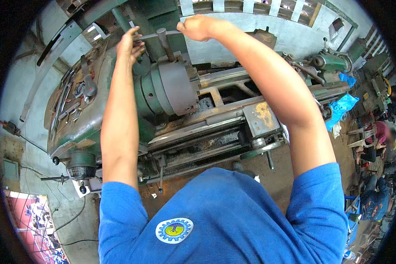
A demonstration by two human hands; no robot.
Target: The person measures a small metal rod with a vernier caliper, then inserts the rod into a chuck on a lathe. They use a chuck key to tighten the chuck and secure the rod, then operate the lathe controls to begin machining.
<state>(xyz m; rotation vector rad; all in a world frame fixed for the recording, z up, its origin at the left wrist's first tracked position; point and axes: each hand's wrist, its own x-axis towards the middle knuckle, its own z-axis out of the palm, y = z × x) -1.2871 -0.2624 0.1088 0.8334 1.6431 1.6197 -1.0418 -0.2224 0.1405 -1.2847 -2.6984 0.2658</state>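
Observation:
A large grey lathe chuck [178, 88] sits on the green headstock [86, 119]. Out of the chuck's top rises a T-handled chuck key [165, 46], its thin crossbar running left to right through the thick upright shaft. My right hand [200, 27] is closed around the bar's right end. At the bar's left end is my left hand [130, 45], its fingers spread apart and not wrapped round the bar; whether the palm touches it I cannot tell. Both arms are stretched out over the machine.
Wrenches and a dark-handled tool [89, 86] lie on the headstock top. The lathe bed extends right to the tailstock [330, 60], past the carriage handwheel [262, 149]. Blue plastic [341, 110] hangs at the bed's right end. Other people [378, 134] sit far right.

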